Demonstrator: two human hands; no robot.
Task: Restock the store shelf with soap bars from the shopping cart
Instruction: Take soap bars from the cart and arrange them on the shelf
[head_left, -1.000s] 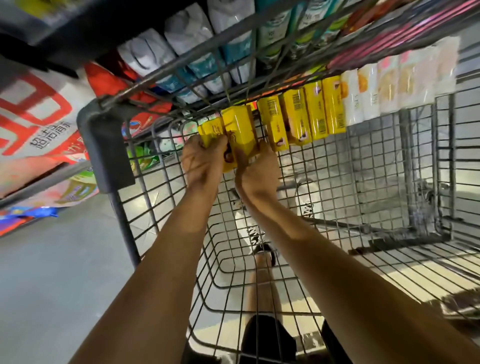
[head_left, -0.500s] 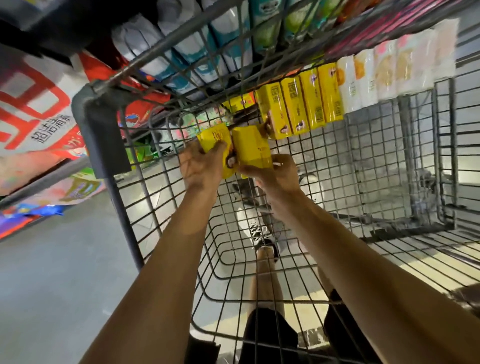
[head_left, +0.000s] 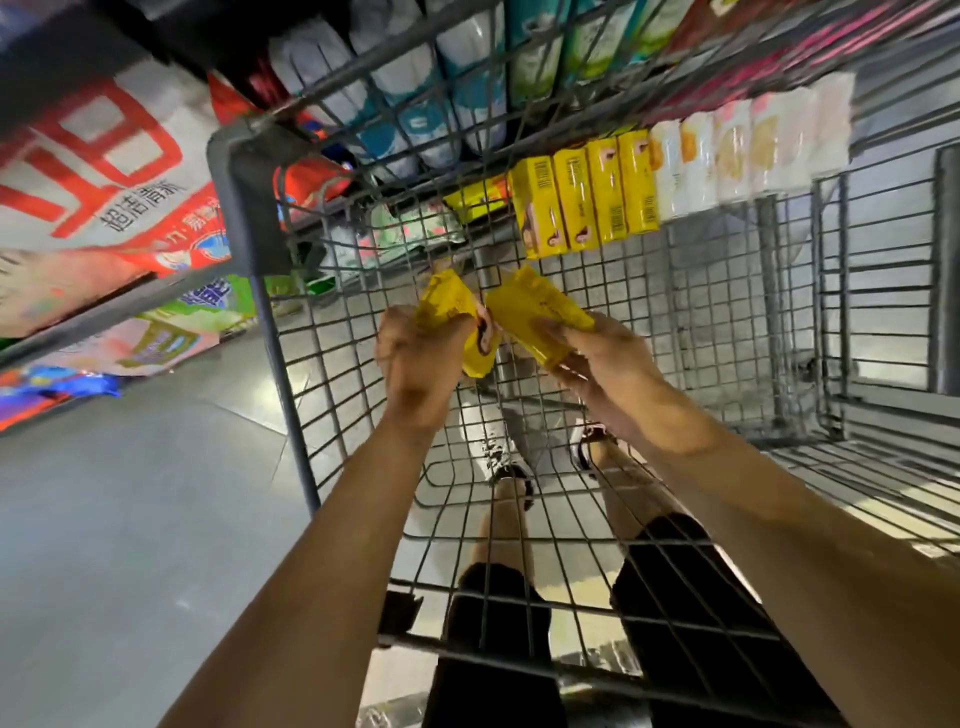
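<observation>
1. The person is standing at the shopping cart (head_left: 270, 332), both arms reaching over its wire basket, each hand carrying one yellow soap bar.
2. The left hand (head_left: 415, 364) is keeping its grip clamped round the left soap bar (head_left: 452, 312), fingers curled over the wrapper.
3. The right hand (head_left: 608, 364) is keeping its grip clamped on the right soap bar (head_left: 540, 312), thumb on top, fingers underneath.
4. Both bars are being held clear of the remaining stock, above the basket floor, nearly touching each other, and are not yet on the store shelf (head_left: 130, 306).
5. Judged step in hand: lifting the pair out of the cart toward the shelf. To do this well, the person should be raising both bars above the wire rim before swinging left, keeping the wrappers from snagging on the mesh, and setting them face-out in line with like stock.
6. Count, yellow soap: two in hand; a row of yellow boxes (head_left: 582, 202), four, is standing upright against the far wall of the cart; one more yellow pack (head_left: 475, 197) seems to be lying flat beside them.
7. Count, white soap packs (head_left: 748, 150): roughly five or six in a row to the right of the yellow; blur is preventing an exact figure.
</observation>
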